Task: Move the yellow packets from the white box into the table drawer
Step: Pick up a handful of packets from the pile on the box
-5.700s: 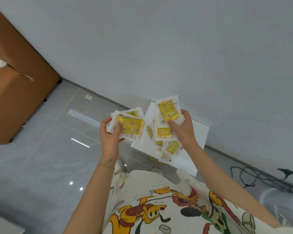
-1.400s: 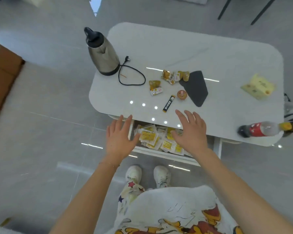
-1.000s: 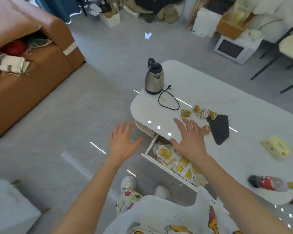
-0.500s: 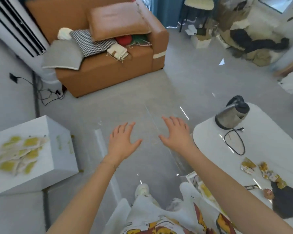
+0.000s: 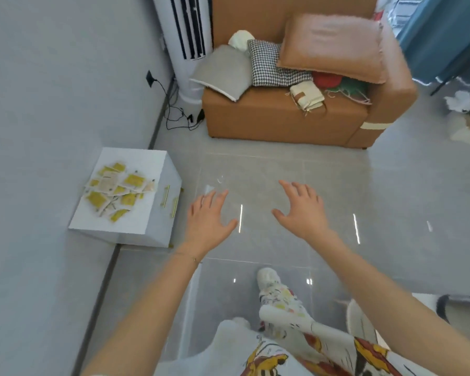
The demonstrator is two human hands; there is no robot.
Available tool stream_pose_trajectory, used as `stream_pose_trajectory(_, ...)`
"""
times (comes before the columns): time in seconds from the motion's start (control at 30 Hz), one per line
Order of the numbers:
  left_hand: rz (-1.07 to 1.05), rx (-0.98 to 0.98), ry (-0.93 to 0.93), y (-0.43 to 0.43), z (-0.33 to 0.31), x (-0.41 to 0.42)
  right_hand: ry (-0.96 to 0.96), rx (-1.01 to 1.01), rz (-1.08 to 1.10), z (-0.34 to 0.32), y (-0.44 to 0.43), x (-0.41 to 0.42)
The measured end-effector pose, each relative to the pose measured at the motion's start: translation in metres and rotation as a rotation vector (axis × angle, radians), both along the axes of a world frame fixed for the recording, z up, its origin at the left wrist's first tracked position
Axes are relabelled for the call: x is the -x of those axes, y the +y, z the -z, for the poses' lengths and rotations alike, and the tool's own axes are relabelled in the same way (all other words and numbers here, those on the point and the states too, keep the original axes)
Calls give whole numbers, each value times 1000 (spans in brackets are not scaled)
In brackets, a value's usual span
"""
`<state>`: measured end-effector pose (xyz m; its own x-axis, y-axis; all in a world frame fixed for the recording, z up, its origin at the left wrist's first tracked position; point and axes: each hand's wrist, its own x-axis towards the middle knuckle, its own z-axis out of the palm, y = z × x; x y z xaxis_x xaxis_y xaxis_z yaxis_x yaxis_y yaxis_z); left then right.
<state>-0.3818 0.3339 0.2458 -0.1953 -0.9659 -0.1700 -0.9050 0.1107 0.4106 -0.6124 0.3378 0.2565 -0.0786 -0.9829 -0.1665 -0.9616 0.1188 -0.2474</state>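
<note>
Yellow packets [image 5: 117, 191] blurred on white box [image 5: 136, 223], drawer unseen

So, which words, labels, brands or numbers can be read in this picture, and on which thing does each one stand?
No text can be read in this view.
Small yellow packets on top of the white square box: dark print on some pale faces, too blurred to read.
White cartoon-print trousers: coloured drawings only, no letters that can be made out.
</note>
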Motion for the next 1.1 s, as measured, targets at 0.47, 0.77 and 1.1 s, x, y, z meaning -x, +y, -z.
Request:
stream_pose_trajectory(0.47,-475,-164,-30,-60,33,-54,14,-64,-497,31,-191,-68)
stream_pose_trajectory(0.77,-678,-189,9,-103,63,-143,55,-105,-708,59,-285,-177)
stream_pose_trajectory(1.1,-816,-243,93,-165,86,-241,8,-115,-804,66,-374,-291)
